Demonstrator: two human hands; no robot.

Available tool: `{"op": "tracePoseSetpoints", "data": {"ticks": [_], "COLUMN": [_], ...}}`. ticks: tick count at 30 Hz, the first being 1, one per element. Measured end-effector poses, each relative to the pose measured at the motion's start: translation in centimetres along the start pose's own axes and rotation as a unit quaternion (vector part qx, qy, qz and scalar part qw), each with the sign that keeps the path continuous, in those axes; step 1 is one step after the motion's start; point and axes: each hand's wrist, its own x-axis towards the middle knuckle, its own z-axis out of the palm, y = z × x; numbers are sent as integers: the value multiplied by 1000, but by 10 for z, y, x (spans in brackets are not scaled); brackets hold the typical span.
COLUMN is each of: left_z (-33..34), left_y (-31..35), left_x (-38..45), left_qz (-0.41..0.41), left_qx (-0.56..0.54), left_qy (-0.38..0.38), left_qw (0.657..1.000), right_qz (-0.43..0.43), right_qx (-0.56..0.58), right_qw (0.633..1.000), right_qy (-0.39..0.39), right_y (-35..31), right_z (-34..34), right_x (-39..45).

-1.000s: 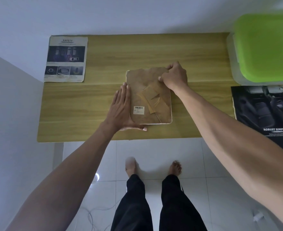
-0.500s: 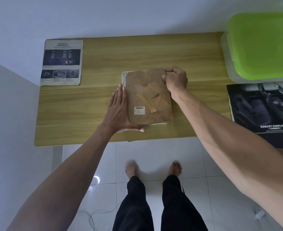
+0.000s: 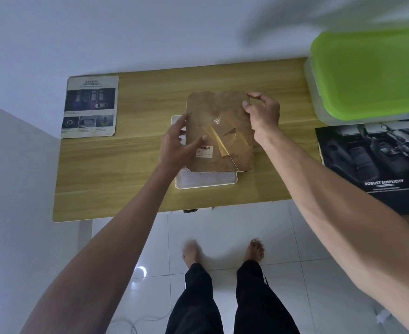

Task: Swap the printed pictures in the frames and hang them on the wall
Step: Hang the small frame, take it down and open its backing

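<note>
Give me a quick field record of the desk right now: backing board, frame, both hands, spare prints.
backing board: lifted off, held above the frame
frame: white, lying flat on wooden desk
left hand: grips board's left edge
right hand: pinches board's top right corner
safety print: desk's far left corner
dark car-interior print: right of desk
green-lidded box: far right

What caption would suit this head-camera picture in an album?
Both hands, left hand and right hand, lift the brown backing board off a white picture frame on a wooden table.
</note>
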Motion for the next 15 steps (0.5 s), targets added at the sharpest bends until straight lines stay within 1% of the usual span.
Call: {"op": "tracePoseSetpoints", "data": {"ticks": [3,6,10,15], "left_z": [9,30,73,124], "left_y": [25,44,68,78], "left_x": [12,12,2,-11], "left_qz": [-50,-79,-96,-108], "left_qx": [-99,-145,-141,-93], "left_qy": [-2,5,9,-25], "left_qw": [994,986,985,989], "right_qz": [-57,-93,-74,-42], "right_qx": [-3,-13,-141,-216], "right_qw": [998,996,986,974], "right_qy": [6,-8,-41,-49], "right_y": [-20,-26,-5,24], "right_z": [-20,-45,-85,-128], "right_x": [-6,-9,-8,2]}}
